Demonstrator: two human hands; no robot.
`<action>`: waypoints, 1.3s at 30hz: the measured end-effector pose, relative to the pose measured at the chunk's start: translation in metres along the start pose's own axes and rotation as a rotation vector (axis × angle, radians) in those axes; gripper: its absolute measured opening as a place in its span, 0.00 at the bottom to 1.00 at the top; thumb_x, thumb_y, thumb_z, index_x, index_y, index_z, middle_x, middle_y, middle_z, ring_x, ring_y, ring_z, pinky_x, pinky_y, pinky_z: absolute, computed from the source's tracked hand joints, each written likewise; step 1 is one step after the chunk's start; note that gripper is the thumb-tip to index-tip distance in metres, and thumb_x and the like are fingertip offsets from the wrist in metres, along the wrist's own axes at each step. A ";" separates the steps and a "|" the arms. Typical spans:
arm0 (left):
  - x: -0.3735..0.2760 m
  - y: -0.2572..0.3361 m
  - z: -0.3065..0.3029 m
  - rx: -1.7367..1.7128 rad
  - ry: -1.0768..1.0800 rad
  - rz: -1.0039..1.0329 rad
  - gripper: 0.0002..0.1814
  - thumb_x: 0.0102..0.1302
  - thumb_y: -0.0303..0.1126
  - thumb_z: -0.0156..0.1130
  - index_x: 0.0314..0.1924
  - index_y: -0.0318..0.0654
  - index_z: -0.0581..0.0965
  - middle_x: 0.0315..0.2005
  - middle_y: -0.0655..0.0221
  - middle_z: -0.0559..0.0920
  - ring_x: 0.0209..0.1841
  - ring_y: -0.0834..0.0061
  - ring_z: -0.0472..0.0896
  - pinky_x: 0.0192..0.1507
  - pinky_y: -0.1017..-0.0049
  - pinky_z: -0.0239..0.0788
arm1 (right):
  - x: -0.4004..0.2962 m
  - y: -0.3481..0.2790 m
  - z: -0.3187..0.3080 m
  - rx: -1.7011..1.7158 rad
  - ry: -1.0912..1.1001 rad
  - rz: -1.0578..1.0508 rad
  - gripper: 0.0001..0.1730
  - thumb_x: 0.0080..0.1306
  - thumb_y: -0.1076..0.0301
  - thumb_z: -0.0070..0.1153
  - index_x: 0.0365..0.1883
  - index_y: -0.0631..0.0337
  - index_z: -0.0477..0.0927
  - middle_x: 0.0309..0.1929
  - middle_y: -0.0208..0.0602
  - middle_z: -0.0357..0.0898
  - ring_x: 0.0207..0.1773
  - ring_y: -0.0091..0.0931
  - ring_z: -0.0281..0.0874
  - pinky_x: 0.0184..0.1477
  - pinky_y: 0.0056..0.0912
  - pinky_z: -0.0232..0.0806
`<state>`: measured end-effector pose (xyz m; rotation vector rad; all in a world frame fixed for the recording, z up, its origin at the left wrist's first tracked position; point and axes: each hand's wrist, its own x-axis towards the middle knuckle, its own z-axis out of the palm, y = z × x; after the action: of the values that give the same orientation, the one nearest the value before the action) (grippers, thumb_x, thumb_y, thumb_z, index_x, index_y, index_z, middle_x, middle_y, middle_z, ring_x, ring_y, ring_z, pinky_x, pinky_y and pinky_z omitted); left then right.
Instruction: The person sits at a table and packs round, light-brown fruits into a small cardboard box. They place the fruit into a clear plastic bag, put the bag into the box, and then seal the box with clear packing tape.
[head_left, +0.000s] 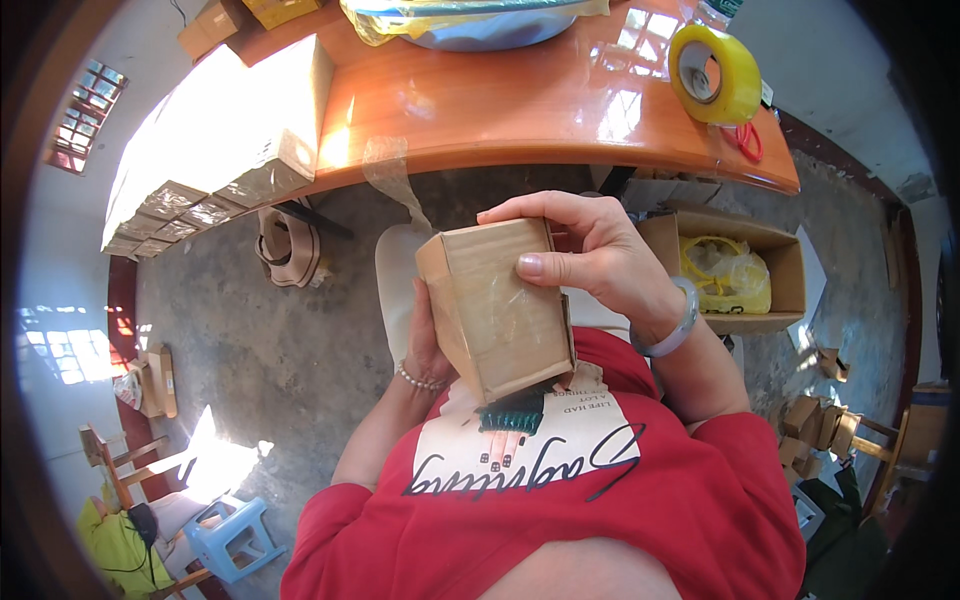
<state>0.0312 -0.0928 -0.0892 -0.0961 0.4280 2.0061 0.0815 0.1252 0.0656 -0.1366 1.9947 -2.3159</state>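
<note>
A small brown cardboard box (499, 307) is held tilted in front of my chest, between both hands. My left hand (429, 337) supports its left side, with most of the fingers hidden behind it. My right hand (592, 251) grips the upper right part, thumb on the near face and fingers over the top edge. A strip of clear tape (395, 176) runs from the table's front edge down to the box's upper left corner. A big roll of yellowish packing tape (715, 75) stands at the right end of the orange wooden table (502, 105).
Stacked cardboard boxes (217, 127) fill the table's left side. A blue basin (487, 30) stands at the back. Red scissors handles (744, 141) lie near the roll. Below the table, an open carton (780, 277) holds a yellow plastic bag (724, 277). A blue stool (234, 536) stands lower left.
</note>
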 end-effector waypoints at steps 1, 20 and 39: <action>0.000 0.000 0.000 0.013 0.011 0.001 0.48 0.64 0.72 0.41 0.72 0.42 0.56 0.68 0.56 0.64 0.68 0.57 0.66 0.67 0.54 0.61 | 0.000 0.001 0.000 0.022 0.001 0.027 0.23 0.63 0.67 0.61 0.56 0.63 0.78 0.48 0.33 0.81 0.53 0.20 0.74 0.57 0.25 0.67; 0.001 0.000 0.016 -0.058 0.070 0.208 0.38 0.71 0.64 0.39 0.72 0.50 0.56 0.70 0.60 0.61 0.68 0.59 0.65 0.66 0.53 0.63 | -0.014 0.012 0.031 -1.194 0.032 -0.634 0.42 0.50 0.53 0.67 0.60 0.67 0.71 0.66 0.48 0.67 0.70 0.41 0.63 0.72 0.52 0.44; -0.001 0.001 0.005 -0.180 0.093 0.204 0.39 0.72 0.64 0.35 0.70 0.43 0.60 0.65 0.55 0.67 0.64 0.57 0.70 0.64 0.53 0.65 | -0.007 0.017 0.043 -1.118 0.249 -0.906 0.27 0.52 0.61 0.68 0.49 0.65 0.80 0.54 0.47 0.78 0.61 0.41 0.73 0.69 0.55 0.52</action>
<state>0.0313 -0.0928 -0.0842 -0.2675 0.3257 2.2454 0.0934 0.0811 0.0548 -1.0082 3.6332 -1.0714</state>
